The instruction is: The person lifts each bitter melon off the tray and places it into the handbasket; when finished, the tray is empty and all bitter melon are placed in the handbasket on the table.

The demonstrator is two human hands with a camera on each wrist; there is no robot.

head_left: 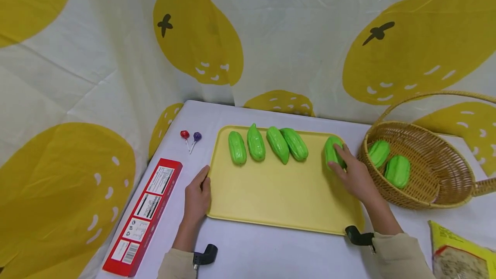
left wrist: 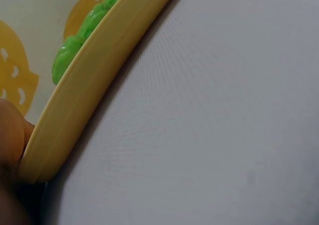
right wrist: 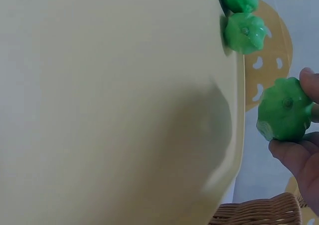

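My right hand (head_left: 354, 175) pinches a green ridged gourd (head_left: 332, 151) between thumb and fingers, over the right end of the yellow tray (head_left: 271, 197). In the right wrist view that gourd (right wrist: 285, 109) is held up, and a shadow falls on the tray. My left hand (head_left: 197, 195) grips the left edge of the tray; in the left wrist view its fingers lie at the tray's rim (left wrist: 94, 80). Several more green gourds (head_left: 255, 142) lie side by side along the tray's far edge. Two others (head_left: 397, 171) sit in the wicker basket (head_left: 461, 162) at the right.
Two lollipops, one red (head_left: 184, 134) and one purple (head_left: 197, 136), lie left of the tray. A long red box (head_left: 143, 216) lies along the table's left side. A yellow packet (head_left: 461, 251) is at the lower right. Behind the table hangs a fruit-printed cloth (head_left: 286, 33).
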